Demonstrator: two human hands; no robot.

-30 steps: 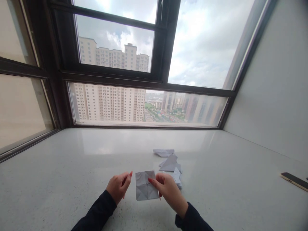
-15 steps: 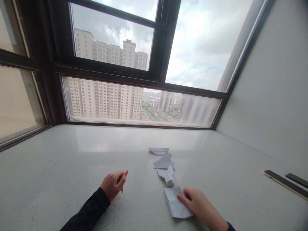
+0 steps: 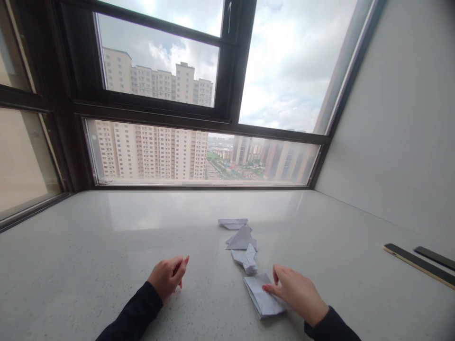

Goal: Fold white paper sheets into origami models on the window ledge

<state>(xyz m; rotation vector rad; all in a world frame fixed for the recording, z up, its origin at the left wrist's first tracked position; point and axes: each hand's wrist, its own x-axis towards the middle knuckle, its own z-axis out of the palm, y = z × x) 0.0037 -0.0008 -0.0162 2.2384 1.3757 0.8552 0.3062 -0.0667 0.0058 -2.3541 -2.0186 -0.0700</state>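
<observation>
My left hand [image 3: 168, 277] is held over the pale speckled sill, fingers curled loosely together with nothing showing in them. At the lower right, my right hand [image 3: 296, 290] has its thumb on the upper face of a folded white paper [image 3: 261, 298], with the index finger bent just above. The remaining fingers are hidden behind the hand. Layered edges show along the paper's left side. Just beyond it lies a small folded paper shape [image 3: 246, 259] with an upright point. Further back are a triangular folded paper [image 3: 242, 237] and a flat, boat-like folded paper [image 3: 232, 223].
The speckled sill [image 3: 106, 265] runs back to a dark window frame [image 3: 199, 187]. Two dark strips, one light-edged [image 3: 419, 265] and one plain [image 3: 435, 257], lie at the far right beside a white wall [image 3: 391, 142]. Tall buildings stand outside.
My right hand has shifted slightly up and its index finger has lifted away from the thumb; more sleeve shows. The folded paper under it has shifted slightly. My left hand stays nearly still.
</observation>
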